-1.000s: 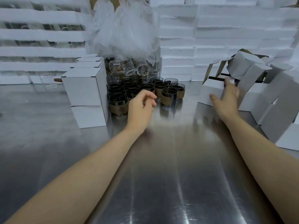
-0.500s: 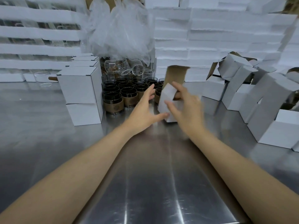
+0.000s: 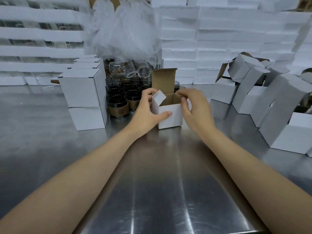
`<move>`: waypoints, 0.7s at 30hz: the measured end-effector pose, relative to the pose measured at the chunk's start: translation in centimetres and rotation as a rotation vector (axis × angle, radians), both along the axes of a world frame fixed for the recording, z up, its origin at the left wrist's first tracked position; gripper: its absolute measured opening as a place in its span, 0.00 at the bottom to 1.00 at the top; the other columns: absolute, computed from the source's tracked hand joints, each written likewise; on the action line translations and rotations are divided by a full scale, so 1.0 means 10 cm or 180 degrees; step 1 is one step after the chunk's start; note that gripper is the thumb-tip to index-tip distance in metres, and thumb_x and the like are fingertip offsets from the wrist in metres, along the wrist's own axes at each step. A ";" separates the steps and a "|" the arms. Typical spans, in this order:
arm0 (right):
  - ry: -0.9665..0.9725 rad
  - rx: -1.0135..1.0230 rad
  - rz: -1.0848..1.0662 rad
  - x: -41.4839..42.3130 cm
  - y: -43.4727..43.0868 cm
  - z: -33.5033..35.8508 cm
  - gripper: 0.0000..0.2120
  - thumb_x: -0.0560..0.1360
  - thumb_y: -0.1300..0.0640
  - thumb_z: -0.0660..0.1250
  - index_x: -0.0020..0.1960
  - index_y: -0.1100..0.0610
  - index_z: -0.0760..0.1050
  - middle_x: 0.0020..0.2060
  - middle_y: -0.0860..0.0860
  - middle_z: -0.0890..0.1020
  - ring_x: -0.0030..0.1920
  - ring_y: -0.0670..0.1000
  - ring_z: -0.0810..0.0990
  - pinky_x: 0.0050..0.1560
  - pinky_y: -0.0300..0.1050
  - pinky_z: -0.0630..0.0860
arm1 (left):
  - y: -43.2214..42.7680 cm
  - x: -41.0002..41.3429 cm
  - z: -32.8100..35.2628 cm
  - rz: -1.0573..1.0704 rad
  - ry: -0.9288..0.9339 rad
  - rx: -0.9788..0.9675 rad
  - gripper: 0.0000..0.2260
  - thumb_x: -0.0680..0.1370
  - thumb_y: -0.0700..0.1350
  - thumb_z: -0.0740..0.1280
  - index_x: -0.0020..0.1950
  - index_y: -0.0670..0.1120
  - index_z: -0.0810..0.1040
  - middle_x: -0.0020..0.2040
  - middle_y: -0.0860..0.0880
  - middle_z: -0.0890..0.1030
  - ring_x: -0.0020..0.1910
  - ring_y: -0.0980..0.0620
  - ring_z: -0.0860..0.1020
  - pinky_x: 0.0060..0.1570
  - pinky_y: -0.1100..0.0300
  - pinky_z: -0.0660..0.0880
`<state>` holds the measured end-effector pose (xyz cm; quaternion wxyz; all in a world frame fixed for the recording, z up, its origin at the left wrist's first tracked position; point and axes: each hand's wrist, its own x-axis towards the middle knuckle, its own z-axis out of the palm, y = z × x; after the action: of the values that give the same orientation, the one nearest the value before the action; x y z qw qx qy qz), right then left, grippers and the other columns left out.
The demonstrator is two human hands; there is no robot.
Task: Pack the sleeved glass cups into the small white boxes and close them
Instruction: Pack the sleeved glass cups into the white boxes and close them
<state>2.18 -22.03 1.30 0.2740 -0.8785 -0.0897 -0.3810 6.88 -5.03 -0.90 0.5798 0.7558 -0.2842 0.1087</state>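
Observation:
A small white box (image 3: 171, 118) stands upright on the steel table (image 3: 152, 191) in front of me, its brown-lined lid flap raised at the back. My left hand (image 3: 146, 114) grips its left side, thumb across the front face. My right hand (image 3: 192, 108) pinches the right side flap at the rim. The box looks empty inside. Behind and left of it stand several sleeved glass cups (image 3: 118, 108) with brown sleeves, packed in rows.
Closed white boxes (image 3: 84, 92) are stacked at the left. A heap of open empty boxes (image 3: 273, 105) lies at the right. Clear plastic bags (image 3: 125, 31) and bare glasses (image 3: 130, 69) pile behind the cups. White foam slabs (image 3: 228, 39) wall the back.
My right hand reached into the heap at the right, brought one box to the centre and set it upright. My left hand left the cups and took hold of the box.

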 end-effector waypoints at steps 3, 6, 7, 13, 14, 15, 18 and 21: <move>0.0261 0.0344 0.0129 0.03 0.00 -0.02 0.14 0.80 0.62 0.58 0.60 0.60 0.78 0.60 0.53 0.78 0.59 0.49 0.75 0.60 0.40 0.71 | 0.00 0.00 0.00 0.0048 -0.0041 0.0197 0.32 0.71 0.49 0.75 0.65 0.68 0.60 0.61 0.51 0.68 0.55 0.55 0.75 0.61 0.53 0.74; 0.0696 0.0606 0.0311 0.05 0.02 -0.04 0.16 0.82 0.58 0.56 0.63 0.56 0.78 0.54 0.49 0.81 0.48 0.40 0.75 0.47 0.20 0.66 | 0.00 -0.01 -0.01 0.0152 -0.0150 0.0500 0.34 0.74 0.48 0.72 0.72 0.68 0.58 0.56 0.53 0.63 0.39 0.65 0.71 0.51 0.72 0.69; 0.0856 0.0750 0.0371 0.06 0.01 -0.05 0.16 0.82 0.56 0.55 0.64 0.54 0.77 0.51 0.46 0.80 0.46 0.39 0.74 0.45 0.18 0.64 | 0.00 -0.02 -0.01 0.0203 -0.0155 0.0554 0.30 0.74 0.48 0.71 0.70 0.67 0.62 0.57 0.52 0.62 0.40 0.66 0.71 0.50 0.71 0.68; 0.0992 0.1290 0.0500 0.09 -0.01 -0.07 0.15 0.81 0.55 0.56 0.54 0.56 0.82 0.48 0.53 0.84 0.51 0.51 0.79 0.53 0.32 0.72 | 0.01 -0.05 0.00 0.0351 -0.0154 0.0217 0.32 0.70 0.47 0.76 0.61 0.57 0.57 0.62 0.49 0.65 0.60 0.53 0.72 0.61 0.57 0.70; 0.1027 0.1345 0.0494 0.10 -0.02 -0.08 0.16 0.80 0.54 0.56 0.52 0.59 0.81 0.50 0.58 0.83 0.53 0.55 0.79 0.58 0.41 0.73 | 0.01 -0.06 0.01 0.0377 -0.0088 0.0097 0.33 0.69 0.46 0.77 0.60 0.54 0.55 0.63 0.47 0.67 0.61 0.50 0.73 0.63 0.53 0.71; 0.1057 0.1368 0.0471 0.11 -0.02 -0.10 0.17 0.80 0.53 0.56 0.52 0.62 0.80 0.52 0.61 0.81 0.54 0.58 0.78 0.60 0.49 0.73 | 0.01 -0.06 0.01 0.0403 -0.0033 0.0028 0.33 0.69 0.46 0.77 0.59 0.52 0.55 0.62 0.46 0.69 0.61 0.48 0.74 0.63 0.51 0.72; 0.1109 0.1422 0.0437 0.17 -0.06 -0.15 0.19 0.81 0.49 0.56 0.50 0.62 0.80 0.51 0.62 0.81 0.52 0.59 0.78 0.59 0.54 0.72 | 0.00 -0.05 0.00 0.0443 0.0077 0.0032 0.31 0.71 0.47 0.77 0.58 0.50 0.55 0.59 0.45 0.74 0.58 0.48 0.77 0.61 0.47 0.73; 0.0887 0.1696 0.0417 0.23 -0.12 -0.16 0.17 0.83 0.53 0.52 0.58 0.54 0.80 0.54 0.49 0.82 0.58 0.51 0.78 0.62 0.45 0.72 | 0.00 -0.03 0.01 0.0553 0.0185 -0.0108 0.28 0.72 0.48 0.75 0.58 0.50 0.56 0.58 0.46 0.74 0.57 0.47 0.76 0.60 0.44 0.73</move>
<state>4.46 -23.27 -0.31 0.5283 -0.8118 -0.0046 -0.2485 6.54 -5.01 -0.75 0.5889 0.7705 -0.1987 0.1414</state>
